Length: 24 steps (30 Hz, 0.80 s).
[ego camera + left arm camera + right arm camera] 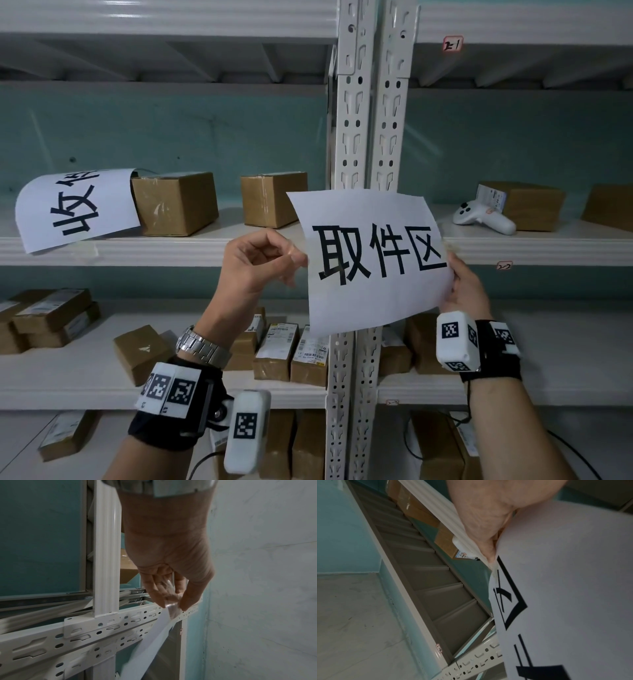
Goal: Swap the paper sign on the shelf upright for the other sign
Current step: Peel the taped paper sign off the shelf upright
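Observation:
A white paper sign (373, 260) with three large black characters hangs in front of the white perforated shelf upright (370, 120). My left hand (303, 262) pinches its left edge, and my right hand (454, 274) holds its right edge. In the left wrist view my thumb and finger (171, 605) pinch a clear tape piece at the paper's edge (154, 642), close to the upright (102, 628). In the right wrist view my thumb (491, 555) presses on the sheet (573, 588). A second white sign (75, 209) leans curled against a cardboard box (174, 204) on the left shelf.
Another cardboard box (272, 198) stands on the middle shelf (171, 250). A white controller (483, 219) and a labelled box (527, 205) lie on the right shelf. Several parcels (291, 353) fill the lower shelves. Small pink labels (452, 44) mark the shelf edges.

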### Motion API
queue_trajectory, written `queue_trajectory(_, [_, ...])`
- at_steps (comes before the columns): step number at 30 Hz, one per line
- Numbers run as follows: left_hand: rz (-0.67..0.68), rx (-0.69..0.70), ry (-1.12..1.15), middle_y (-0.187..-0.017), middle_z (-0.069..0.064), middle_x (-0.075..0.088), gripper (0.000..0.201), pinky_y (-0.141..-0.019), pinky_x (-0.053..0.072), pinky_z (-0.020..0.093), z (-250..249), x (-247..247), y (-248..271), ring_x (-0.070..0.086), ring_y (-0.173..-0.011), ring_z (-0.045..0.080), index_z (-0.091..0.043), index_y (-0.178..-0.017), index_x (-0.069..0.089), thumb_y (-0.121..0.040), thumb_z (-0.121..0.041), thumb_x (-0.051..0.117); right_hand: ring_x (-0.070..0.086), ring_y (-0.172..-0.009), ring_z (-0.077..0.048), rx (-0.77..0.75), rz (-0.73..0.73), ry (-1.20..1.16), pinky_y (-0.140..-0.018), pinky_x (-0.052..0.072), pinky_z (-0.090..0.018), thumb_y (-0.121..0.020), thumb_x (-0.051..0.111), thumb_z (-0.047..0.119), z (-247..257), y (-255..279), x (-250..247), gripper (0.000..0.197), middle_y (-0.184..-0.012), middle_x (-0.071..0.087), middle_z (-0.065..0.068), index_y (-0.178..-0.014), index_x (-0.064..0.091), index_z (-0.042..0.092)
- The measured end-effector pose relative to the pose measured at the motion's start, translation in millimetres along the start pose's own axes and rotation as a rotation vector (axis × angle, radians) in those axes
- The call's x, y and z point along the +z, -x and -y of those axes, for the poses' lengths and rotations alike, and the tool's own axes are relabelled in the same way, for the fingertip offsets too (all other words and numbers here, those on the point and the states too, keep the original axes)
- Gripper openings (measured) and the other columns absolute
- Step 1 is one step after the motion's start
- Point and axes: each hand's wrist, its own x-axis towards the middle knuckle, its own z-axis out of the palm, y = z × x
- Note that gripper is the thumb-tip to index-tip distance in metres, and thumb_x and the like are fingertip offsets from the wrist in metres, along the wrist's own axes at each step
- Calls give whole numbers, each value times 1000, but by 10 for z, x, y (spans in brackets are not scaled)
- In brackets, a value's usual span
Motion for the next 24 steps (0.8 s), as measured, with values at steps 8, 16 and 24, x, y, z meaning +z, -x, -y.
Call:
queue_trajectory(8, [-8, -12, 79, -72, -5, 75, 10, -59, 56, 21, 25, -48, -83, 64, -59, 7, -22, -74, 76, -79, -17, 82, 75, -109, -27, -204, -91, -53, -84, 62, -43, -95, 67, 44, -13, 79, -80, 41, -119, 77, -10, -126, 70, 17])
queue_trajectory(16, [-97, -36, -98, -101, -7, 81, 19, -85, 58, 16, 161, 25, -181, 75, -97, 4, -11, -86, 66, -95, 5, 67, 74, -100, -19, -339, 1, -78, -82, 62, -39, -97, 64, 8, 161, 106, -340, 19, -116, 76, -7, -103, 72, 24])
queue_trajectory(24, [-95, -134, 73, -89, -5, 78, 19, -86, 64, 28, 238, 267, -273, 76, -86, 11, -14, -91, 67, -78, -24, 78, 71, -109, -22, -392, -19, -118, -91, 60, -37, -90, 69, 9, 307, 175, -491, 54, -131, 71, -12, -143, 57, 9])
